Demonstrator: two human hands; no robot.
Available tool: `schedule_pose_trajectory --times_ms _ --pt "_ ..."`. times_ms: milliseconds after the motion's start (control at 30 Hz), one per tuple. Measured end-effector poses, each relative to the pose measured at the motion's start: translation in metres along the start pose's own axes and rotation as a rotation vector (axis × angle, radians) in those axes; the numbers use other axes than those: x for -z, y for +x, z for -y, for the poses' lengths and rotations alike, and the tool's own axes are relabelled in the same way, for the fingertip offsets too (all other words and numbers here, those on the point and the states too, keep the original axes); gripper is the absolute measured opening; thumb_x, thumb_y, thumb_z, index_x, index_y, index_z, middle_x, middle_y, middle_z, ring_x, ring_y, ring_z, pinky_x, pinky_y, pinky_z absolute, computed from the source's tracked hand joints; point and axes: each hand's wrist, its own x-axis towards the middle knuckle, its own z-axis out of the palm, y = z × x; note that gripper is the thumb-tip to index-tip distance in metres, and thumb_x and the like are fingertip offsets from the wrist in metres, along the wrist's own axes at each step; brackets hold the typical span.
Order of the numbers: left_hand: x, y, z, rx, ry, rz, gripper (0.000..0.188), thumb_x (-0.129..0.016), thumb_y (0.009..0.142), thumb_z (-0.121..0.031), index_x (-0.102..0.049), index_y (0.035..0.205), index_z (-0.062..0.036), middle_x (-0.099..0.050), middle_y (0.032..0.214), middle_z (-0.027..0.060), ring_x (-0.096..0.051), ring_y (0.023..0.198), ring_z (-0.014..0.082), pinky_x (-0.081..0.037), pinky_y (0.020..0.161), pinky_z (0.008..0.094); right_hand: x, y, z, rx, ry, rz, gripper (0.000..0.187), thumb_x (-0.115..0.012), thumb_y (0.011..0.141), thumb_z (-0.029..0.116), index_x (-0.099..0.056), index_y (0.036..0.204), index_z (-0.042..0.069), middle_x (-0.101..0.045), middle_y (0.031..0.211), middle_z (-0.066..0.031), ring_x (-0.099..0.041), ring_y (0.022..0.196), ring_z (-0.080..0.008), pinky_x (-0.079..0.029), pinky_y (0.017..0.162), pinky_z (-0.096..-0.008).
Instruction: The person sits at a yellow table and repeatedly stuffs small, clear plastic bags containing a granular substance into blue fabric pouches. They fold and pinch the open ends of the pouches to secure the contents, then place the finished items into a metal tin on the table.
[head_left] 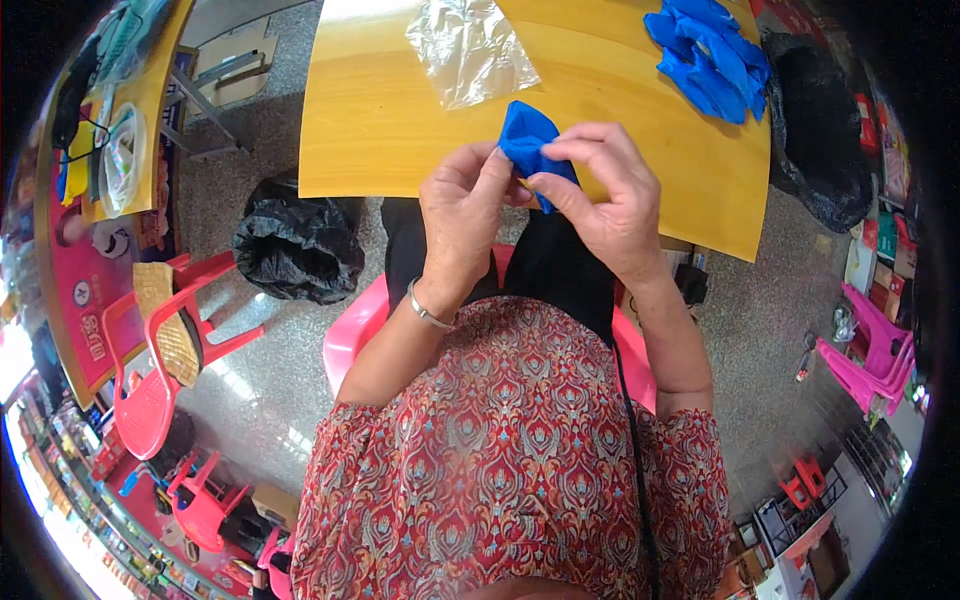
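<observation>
A small folded piece of thin blue material (530,135) is in both my hands, above the near edge of the yellow table; whether it is cloth or plastic I cannot tell. My left hand (462,205) pinches its left side between thumb and fingers. On its right side, the thumb and fingertips of my right hand (610,195) grip the material. Farther off to the right lies a crumpled heap of the same blue material (708,60). A clear plastic bag (470,55) rests flat at the far middle of the table.
The yellow table (380,130) spans the front. Black bag-lined bins stand at its left (300,240) and right (820,130). A red plastic chair (150,400) is on the left, with pink stools (870,360) at the right. I sit on a pink chair (357,335).
</observation>
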Motion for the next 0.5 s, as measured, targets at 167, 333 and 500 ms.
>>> schedule_pose_trajectory --times_ms 167,333,500 --pt "-0.001 -0.003 0.001 -0.003 0.026 0.05 0.019 -0.056 0.093 -0.014 -0.064 0.096 0.0036 -0.065 0.077 0.0058 -0.06 0.066 0.0107 -0.048 0.064 0.0229 -0.007 -0.005 -0.011 -0.102 0.092 0.054 0.013 -0.073 0.075 0.008 -0.066 0.084 0.002 -0.063 0.084 -0.0096 -0.063 0.078 -0.0245 -0.05 0.069 -0.0331" --pt "-0.001 -0.004 -0.001 0.005 0.023 0.075 0.02 -0.056 0.093 -0.014 -0.064 0.098 0.0042 -0.065 0.079 0.0055 -0.06 0.067 0.0096 -0.048 0.065 0.0222 -0.007 -0.002 -0.003 -0.095 0.129 0.059 0.012 -0.071 0.077 0.007 -0.066 0.086 0.001 -0.063 0.084 -0.0098 -0.063 0.077 -0.0242 -0.05 0.067 -0.0317" --pt "-0.005 -0.003 -0.002 0.005 0.141 0.059 0.02 -0.056 0.093 -0.014 -0.064 0.098 0.004 -0.066 0.082 0.0047 -0.058 0.068 0.0087 -0.048 0.065 0.0219 -0.005 -0.005 -0.01 -0.132 0.131 0.016 0.008 -0.069 0.078 0.006 -0.066 0.082 -0.001 -0.064 0.082 -0.0101 -0.064 0.074 -0.023 -0.05 0.066 -0.031"
